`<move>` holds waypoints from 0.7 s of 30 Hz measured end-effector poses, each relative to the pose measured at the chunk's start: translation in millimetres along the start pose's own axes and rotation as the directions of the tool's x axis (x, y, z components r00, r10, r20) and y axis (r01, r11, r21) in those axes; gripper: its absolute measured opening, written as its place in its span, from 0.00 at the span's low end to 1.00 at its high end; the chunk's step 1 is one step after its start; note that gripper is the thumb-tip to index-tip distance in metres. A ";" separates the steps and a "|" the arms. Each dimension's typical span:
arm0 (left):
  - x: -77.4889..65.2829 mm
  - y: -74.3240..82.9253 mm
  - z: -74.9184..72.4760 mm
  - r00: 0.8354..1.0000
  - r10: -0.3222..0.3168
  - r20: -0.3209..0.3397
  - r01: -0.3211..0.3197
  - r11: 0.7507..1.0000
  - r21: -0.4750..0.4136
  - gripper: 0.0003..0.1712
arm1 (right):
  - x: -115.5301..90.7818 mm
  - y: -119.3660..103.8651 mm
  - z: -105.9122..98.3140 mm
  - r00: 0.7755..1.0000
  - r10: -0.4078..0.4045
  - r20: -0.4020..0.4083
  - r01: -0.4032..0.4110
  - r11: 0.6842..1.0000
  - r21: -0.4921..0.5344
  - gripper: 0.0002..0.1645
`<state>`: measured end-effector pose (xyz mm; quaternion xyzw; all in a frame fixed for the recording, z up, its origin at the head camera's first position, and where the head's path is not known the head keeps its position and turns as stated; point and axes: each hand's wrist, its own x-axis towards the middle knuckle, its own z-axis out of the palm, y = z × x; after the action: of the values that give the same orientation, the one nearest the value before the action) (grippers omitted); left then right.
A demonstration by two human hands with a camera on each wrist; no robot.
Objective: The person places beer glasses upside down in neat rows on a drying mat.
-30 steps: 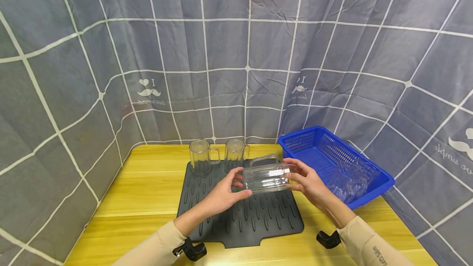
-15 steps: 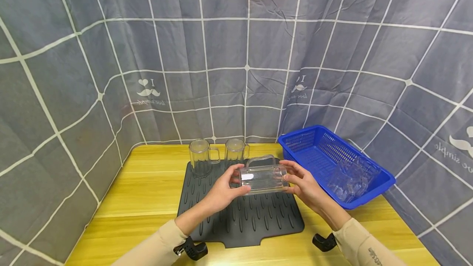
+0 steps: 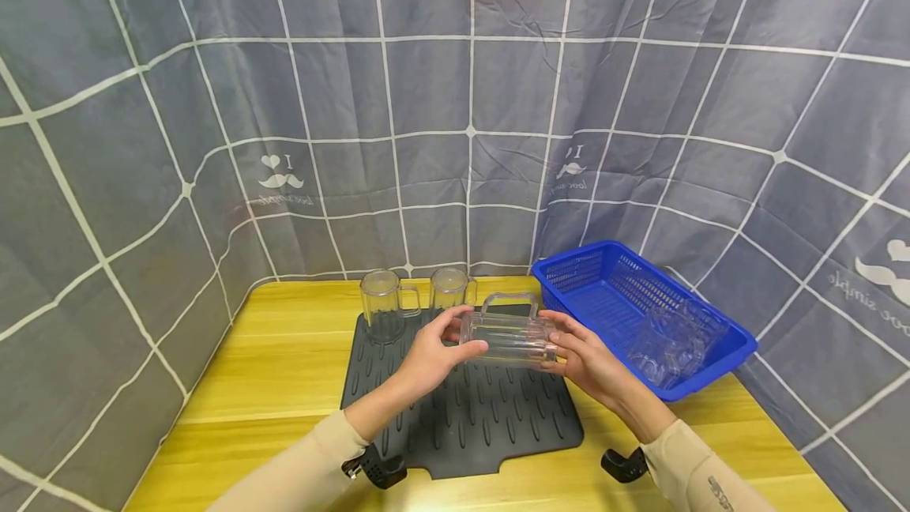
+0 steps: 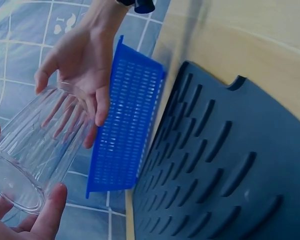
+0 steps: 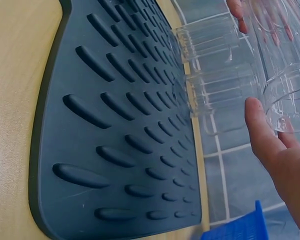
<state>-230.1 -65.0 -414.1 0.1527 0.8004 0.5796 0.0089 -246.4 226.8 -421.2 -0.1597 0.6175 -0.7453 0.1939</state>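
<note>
Glass, clear and fluted: the held mug (image 3: 508,342) is off the mat, lying on its side between the two hands. Long axis runs left to right, nearly level across the person's front. Handle arches along the far/upper side as the head view has it, untouched by any finger I can make out. (Which end is the mouth I can't settle; both ends are partly covered, and glass shows through glass.)

Left hand (image 3: 430,350) at the left end: thumb along the near side, fingers curled behind, gripping. Right hand (image 3: 586,358) at the right end: fingers and thumb bent round the rim of that end, gripping too. Neither is nearer the mug; each has one end, the body bare between them. Both hands are parted only by the mug's own girth.

Below: black ridged drying mat (image 3: 483,413) on the wood-grain bench (image 3: 249,354), a visible gap under the mug in the left wrist view. Beyond and to the left, two more mugs stand upright at the mat's rear: left mug (image 3: 384,306), right mug (image 3: 449,289), handles to the right. Left hand is closer to those.

Off right, beside the right forearm: blue plastic basket (image 3: 600,306), clear glassware (image 3: 668,350) jumbled in its nearer part, count uncertain.
</note>
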 end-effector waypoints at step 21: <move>31.8 22.0 -10.5 0.999 0.027 -0.021 -0.025 0.996 0.090 0.38 | -6.0 6.8 -10.1 1.000 0.009 -0.028 -0.011 0.998 -0.067 0.37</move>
<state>-257.3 -60.4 -385.0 0.1568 0.8238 0.5446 -0.0143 -245.3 237.3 -429.7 -0.1526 0.6456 -0.7254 0.1838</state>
